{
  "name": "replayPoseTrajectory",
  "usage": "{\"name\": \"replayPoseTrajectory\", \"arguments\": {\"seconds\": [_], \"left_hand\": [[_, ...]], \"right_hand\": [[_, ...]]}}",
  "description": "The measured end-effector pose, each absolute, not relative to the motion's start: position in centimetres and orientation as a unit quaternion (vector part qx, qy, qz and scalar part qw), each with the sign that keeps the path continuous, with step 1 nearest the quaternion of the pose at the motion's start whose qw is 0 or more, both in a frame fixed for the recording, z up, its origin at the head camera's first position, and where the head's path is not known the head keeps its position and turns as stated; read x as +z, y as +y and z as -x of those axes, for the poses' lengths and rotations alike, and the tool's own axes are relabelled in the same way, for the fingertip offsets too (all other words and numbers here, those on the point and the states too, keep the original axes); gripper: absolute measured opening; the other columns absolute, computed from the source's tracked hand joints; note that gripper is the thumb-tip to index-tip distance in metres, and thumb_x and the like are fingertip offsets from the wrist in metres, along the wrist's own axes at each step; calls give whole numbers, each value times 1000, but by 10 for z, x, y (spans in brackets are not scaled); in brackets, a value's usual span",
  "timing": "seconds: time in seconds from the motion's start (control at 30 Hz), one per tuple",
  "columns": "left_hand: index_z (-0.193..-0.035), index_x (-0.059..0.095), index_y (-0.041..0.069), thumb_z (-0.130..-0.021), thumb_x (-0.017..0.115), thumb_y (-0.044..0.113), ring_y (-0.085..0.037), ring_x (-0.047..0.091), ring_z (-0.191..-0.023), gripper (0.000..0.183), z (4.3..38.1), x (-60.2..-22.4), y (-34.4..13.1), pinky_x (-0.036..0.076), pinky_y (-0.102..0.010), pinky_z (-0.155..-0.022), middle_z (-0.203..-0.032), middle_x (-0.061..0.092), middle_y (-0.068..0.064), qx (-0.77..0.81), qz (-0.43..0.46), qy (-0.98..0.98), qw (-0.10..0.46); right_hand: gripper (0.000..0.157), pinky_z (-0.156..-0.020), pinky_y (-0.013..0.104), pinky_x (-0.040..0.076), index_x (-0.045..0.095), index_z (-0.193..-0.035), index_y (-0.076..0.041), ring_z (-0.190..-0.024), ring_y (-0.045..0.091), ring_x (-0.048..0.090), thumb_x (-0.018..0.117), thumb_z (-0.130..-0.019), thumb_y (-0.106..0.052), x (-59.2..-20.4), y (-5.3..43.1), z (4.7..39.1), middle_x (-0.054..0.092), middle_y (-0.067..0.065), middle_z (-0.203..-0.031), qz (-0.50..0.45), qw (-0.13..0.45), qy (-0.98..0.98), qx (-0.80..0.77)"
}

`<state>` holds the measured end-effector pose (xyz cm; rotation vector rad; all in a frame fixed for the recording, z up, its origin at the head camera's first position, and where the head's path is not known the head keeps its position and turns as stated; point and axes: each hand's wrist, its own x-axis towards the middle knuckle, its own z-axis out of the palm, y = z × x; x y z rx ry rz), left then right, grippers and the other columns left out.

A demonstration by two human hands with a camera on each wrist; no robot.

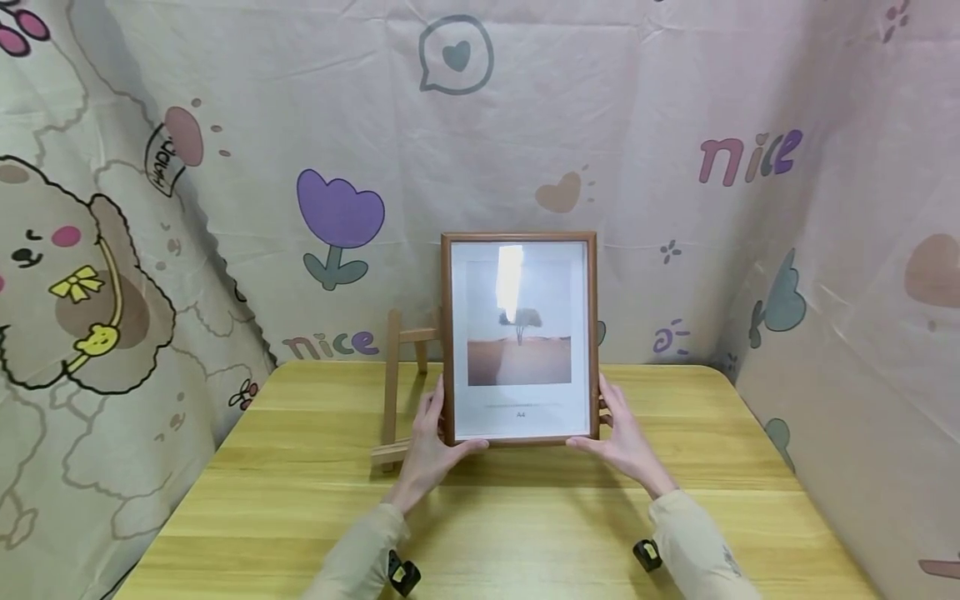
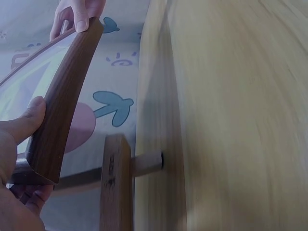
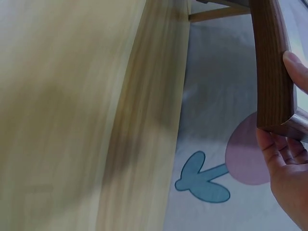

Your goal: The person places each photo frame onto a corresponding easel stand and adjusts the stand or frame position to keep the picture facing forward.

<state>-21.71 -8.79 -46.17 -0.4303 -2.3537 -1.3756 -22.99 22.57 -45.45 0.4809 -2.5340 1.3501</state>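
Observation:
A brown wooden picture frame (image 1: 519,443) with a tree picture under its glossy front is held upright above the table. My left hand (image 1: 429,454) grips its lower left corner, thumb on the front lower edge and fingers round the side. On the opposite corner my right hand (image 1: 624,442) holds it the same way. In the left wrist view the frame's dark underside (image 2: 65,101) shows, raised off the tabletop. A small wooden easel (image 1: 392,383) stands on the table behind the frame's left side, its right part hidden by the frame.
The wood-grain table (image 1: 495,533) reaches back to a printed cloth backdrop (image 1: 517,133) with flowers and words. More of this cloth (image 1: 67,275) hangs at the left and right sides. A black wrist-strap piece (image 1: 403,573) sits at the left sleeve.

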Motion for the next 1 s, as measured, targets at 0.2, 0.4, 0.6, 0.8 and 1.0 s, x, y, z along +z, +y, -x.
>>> {"name": "replayPoseTrajectory", "arguments": {"seconds": [0.2,0.4,0.6,0.8,1.0], "left_hand": [[-161,18,5,-67,95,22,-14,49,-96,123,216,-461,-103,49,-20,-78,-130,48,-14,-490,148,-834,209],[-161,19,4,-65,96,21,-12,47,-90,124,216,-463,-117,47,-18,-73,-127,49,-16,-469,146,-838,239],[-161,19,6,-65,96,18,-12,47,-88,123,214,-463,-130,45,-17,-71,-125,49,-17,-478,139,-832,246],[-162,16,8,-66,95,14,-10,44,-97,124,213,-461,-143,43,-13,-78,-130,47,-19,-480,138,-830,249],[-162,16,10,-65,95,12,-3,43,-99,125,214,-462,-157,40,-7,-81,-129,46,-18,-481,137,-825,264]], "right_hand": [[122,-95,45,54,13,-161,-3,-115,32,52,93,-70,-16,-454,211,237,44,21,-138,-182,125,-856,467],[124,-97,50,54,12,-161,-2,-122,36,53,93,-69,-18,-449,196,239,41,23,-144,-189,119,-857,464],[124,-95,45,56,11,-161,-1,-118,33,55,93,-69,-16,-446,182,244,43,22,-141,-205,118,-855,461],[123,-94,45,56,15,-161,-2,-118,31,56,94,-67,-15,-444,168,250,44,20,-141,-212,128,-856,454],[124,-89,41,56,13,-162,-6,-110,27,56,94,-67,-11,-445,154,258,45,20,-138,-239,128,-839,471]]}}
